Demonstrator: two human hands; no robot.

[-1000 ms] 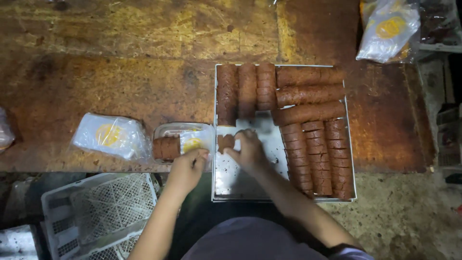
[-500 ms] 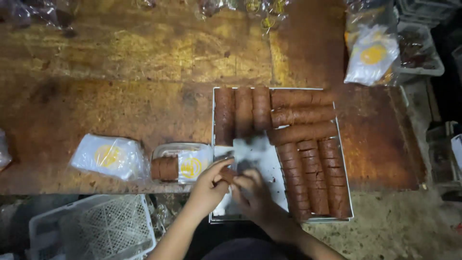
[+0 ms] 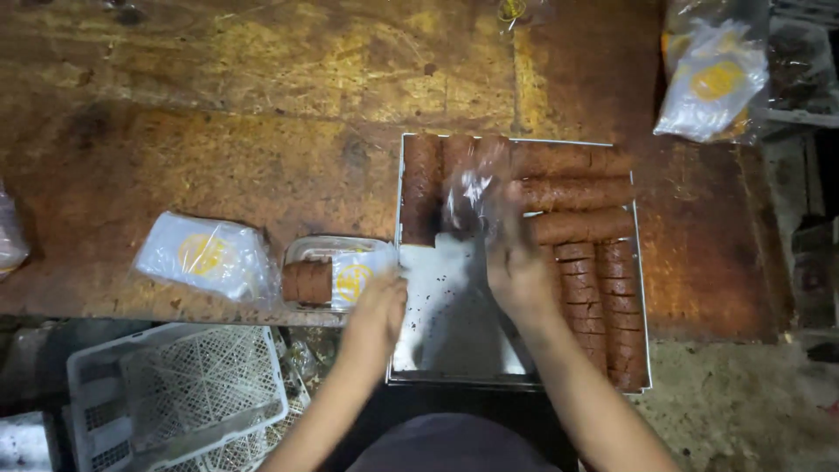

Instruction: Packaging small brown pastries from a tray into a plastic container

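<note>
Your left hand (image 3: 377,301) rests its grip on the open plastic box (image 3: 336,273) of brown rolls (at the counter (image 3: 218,131) edge). Your right hand (image 3: 516,262) pinches a clear wrapper (image 3: 472,188) above the tray (image 3: 446,306).

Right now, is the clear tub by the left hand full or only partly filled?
Partly filled: the clear tub holds brown cake pieces at its left end only, beside a yellow-marked label.

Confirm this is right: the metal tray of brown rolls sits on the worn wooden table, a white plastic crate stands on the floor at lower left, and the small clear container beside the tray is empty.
Not quite. The head view shows the small clear container is not empty: it holds brown rolls, and the left hand rests at its edge. The rest stands: the metal tray sits on the worn wooden table, and the white plastic crate stands at lower left.
</note>
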